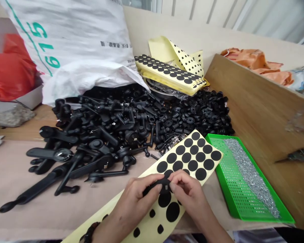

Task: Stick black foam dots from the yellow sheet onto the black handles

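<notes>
The left hand [135, 202] and right hand [188, 195] pinch one small black plastic part [163, 186] with closed fingers, the sheet of black round stickers [154, 170] lying directly below for easy reach.

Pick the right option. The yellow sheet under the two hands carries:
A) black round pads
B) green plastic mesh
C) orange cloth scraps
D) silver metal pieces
A: the yellow backing sheet under the left hand and right hand bears rows of black round pads, and the hands pinch a small black piece above it.
</notes>
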`<move>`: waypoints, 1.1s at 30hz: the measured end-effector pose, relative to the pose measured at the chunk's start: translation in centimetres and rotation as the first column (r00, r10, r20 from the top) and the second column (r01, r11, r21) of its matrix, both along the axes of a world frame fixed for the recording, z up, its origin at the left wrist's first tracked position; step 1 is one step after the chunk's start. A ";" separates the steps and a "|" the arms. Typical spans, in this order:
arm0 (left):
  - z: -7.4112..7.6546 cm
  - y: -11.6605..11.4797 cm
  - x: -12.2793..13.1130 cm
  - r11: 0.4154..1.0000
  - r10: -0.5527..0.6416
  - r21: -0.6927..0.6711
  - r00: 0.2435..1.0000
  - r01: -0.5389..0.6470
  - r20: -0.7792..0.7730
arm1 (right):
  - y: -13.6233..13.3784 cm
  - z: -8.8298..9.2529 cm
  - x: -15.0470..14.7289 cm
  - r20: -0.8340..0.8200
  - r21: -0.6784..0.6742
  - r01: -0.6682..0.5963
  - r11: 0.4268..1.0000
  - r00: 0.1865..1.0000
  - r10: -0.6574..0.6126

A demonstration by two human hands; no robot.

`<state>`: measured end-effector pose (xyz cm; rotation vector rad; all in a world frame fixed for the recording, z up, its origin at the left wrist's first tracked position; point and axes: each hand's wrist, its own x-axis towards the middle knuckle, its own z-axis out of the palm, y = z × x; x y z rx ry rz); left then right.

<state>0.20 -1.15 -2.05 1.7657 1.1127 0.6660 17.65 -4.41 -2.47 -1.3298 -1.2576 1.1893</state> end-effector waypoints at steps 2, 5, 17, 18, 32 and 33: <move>0.0 -0.2 -0.1 0.994 0.021 0.102 0.998 -0.027 0.054 | -0.2 0.4 0.0 -0.046 0.006 0.000 1.000 0.999 0.000; 0.3 -0.3 -0.3 0.967 0.063 0.240 0.992 -0.087 0.106 | -0.6 0.9 0.0 -0.191 -0.035 -0.015 0.999 0.982 0.008; 0.8 -0.8 -1.2 0.923 0.100 0.353 0.982 -0.151 0.157 | -0.3 0.6 -0.8 -0.751 -0.283 -0.070 0.957 0.637 -0.175; 0.9 -0.8 -1.3 0.935 0.116 0.318 0.982 -0.157 0.146 | -0.3 0.5 -0.8 -0.736 -0.285 -0.059 0.957 0.653 -0.179; 1.2 -3.3 -3.3 0.984 0.064 -0.172 0.991 -0.042 0.121 | -1.8 2.3 -4.1 0.381 0.239 -0.308 0.921 0.902 0.203; 0.8 -3.8 -4.2 0.988 0.058 -0.146 0.995 -0.046 0.076 | -2.1 2.2 -4.6 0.426 0.266 -0.340 0.902 0.881 0.206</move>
